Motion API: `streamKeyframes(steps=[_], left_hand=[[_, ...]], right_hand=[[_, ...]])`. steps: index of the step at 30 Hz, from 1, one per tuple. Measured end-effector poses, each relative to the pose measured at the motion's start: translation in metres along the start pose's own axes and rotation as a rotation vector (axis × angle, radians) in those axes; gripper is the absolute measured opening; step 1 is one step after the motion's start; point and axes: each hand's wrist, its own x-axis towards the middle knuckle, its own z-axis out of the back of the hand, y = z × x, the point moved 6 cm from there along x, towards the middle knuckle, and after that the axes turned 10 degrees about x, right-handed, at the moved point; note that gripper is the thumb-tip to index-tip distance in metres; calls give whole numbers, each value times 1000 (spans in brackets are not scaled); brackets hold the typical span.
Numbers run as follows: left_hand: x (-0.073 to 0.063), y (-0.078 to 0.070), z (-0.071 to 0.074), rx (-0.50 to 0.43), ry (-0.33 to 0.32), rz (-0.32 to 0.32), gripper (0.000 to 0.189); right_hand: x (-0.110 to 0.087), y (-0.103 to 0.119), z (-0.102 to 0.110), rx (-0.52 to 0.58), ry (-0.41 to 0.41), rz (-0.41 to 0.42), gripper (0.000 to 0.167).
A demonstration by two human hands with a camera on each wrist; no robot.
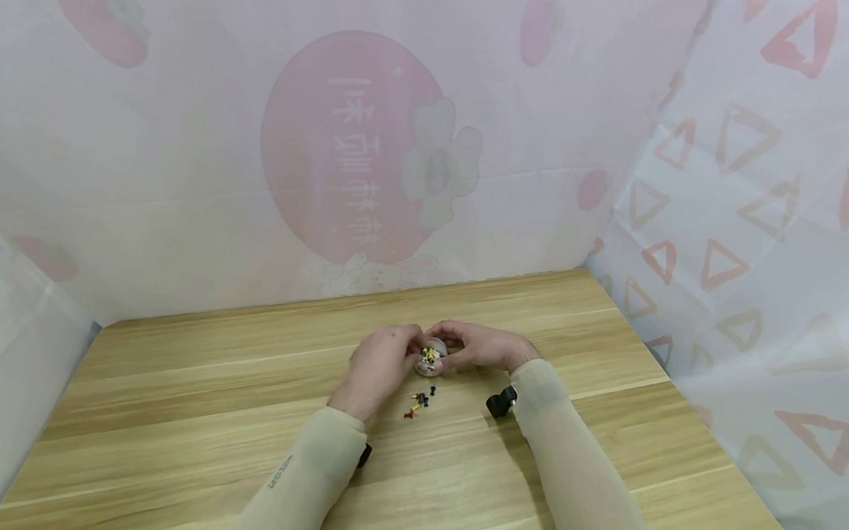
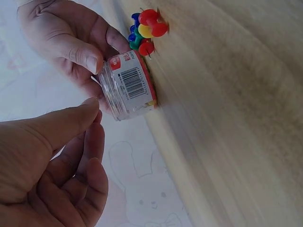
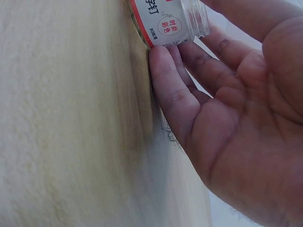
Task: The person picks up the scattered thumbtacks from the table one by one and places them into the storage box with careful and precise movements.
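Note:
A small clear plastic jar (image 1: 431, 365) with a barcode label (image 2: 132, 82) stands on the wooden table, its mouth uncovered, with colourful push pins (image 1: 428, 353) inside. Around its side my right hand (image 1: 484, 348) holds it between thumb and fingers; in the right wrist view a fingertip (image 3: 163, 59) lies low against the jar. My left hand (image 1: 383, 365) is right at the jar's mouth, thumb and index fingertips together and the other fingers curled. Whether a pin sits between those fingertips I cannot tell. Loose push pins (image 2: 150, 23) in red, yellow, blue and green lie just in front of the jar.
The wood-grain table (image 1: 222, 423) runs back to a wall sheet (image 1: 359, 147) printed with a pink round fruit design. Another printed sheet (image 1: 727, 198) with triangles borders the right side. A black wrist camera (image 1: 502, 402) sits below the right hand.

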Motion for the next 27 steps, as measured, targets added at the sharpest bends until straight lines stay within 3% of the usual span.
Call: streamKeyframes(steps=[12, 21, 27], left_hand=[[4, 1, -4, -8, -11, -13, 18], [-7, 3, 1, 41, -4, -46, 12], [-19, 0, -5, 105, 66, -100, 9]], right_hand=[[0, 0, 1, -4, 0, 11, 62], [0, 0, 1, 7, 1, 9, 63], [0, 0, 2, -17, -15, 7, 62]])
